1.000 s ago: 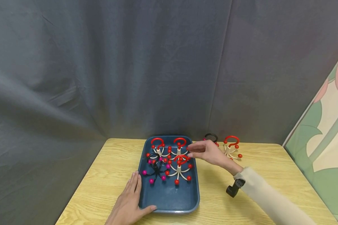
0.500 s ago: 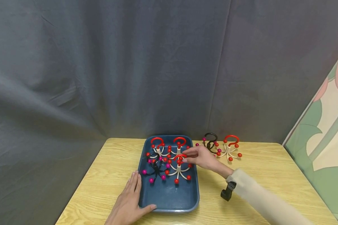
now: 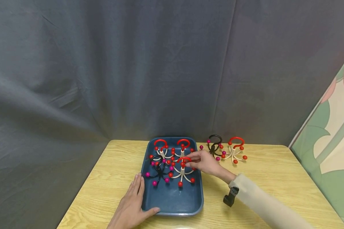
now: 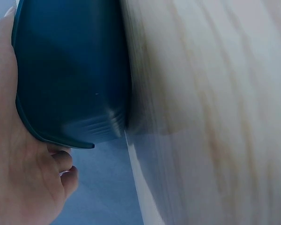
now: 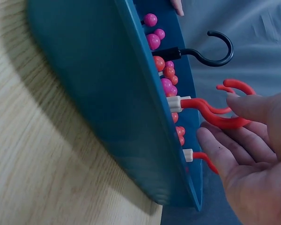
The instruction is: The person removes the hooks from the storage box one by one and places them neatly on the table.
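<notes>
My left hand (image 3: 132, 200) rests against the near-left corner of the blue tray (image 3: 175, 205), fingers straight along its side and thumb on the front rim. Inside stand several ball-tipped multi-arm hanger hooks: a black one with pink balls (image 3: 159, 171) and white ones with red hooks (image 3: 161, 152). My right hand (image 3: 204, 163) is at the front-right white hanger hook (image 3: 182, 173). In the right wrist view, its thumb and fingers close around the red hook (image 5: 220, 121), partly hiding it. In the left wrist view, the tray's outer wall (image 4: 75, 70) lies beside the hand.
On the wooden table (image 3: 269, 181), right of the tray, stand a black hanger hook (image 3: 213, 149) and a white one with a red hook (image 3: 233, 152). A grey curtain (image 3: 160, 70) hangs behind. A flower-patterned panel (image 3: 326, 136) stands at the right.
My right hand has moved left and slightly down to the front-right red hook, uncovering the black hanger hook on the table. My left hand stays on the tray.
</notes>
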The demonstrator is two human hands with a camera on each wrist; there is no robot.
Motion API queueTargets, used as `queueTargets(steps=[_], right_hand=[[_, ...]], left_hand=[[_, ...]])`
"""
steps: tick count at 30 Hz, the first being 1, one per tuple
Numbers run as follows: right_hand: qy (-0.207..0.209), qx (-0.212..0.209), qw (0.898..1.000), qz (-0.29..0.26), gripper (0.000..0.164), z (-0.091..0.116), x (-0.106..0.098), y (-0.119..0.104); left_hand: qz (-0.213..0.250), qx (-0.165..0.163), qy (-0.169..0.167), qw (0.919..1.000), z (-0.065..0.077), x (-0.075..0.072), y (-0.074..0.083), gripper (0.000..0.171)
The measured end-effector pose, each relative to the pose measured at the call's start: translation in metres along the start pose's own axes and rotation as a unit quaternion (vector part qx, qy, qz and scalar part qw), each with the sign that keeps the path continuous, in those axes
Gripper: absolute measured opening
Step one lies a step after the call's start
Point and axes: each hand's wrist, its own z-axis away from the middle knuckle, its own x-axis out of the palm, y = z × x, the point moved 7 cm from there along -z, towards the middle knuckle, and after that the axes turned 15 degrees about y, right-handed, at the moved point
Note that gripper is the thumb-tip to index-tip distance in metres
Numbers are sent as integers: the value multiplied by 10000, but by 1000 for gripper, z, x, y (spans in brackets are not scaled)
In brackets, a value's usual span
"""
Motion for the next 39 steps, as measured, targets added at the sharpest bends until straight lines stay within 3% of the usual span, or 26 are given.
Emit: queueTargets(steps=[14,26,39], right_hand=[[180,106,9991,-369,22,2,1,3],[117,-10,9975,-702,25,3,2,3],[124,123,9977,-650,23,3,-1,1]], left_hand=[[52,-50,6,10000,1,1,-1,138],[96,-44,36,9999,1,0,0,137],[68,14,83,9999,0,-1,1,137]])
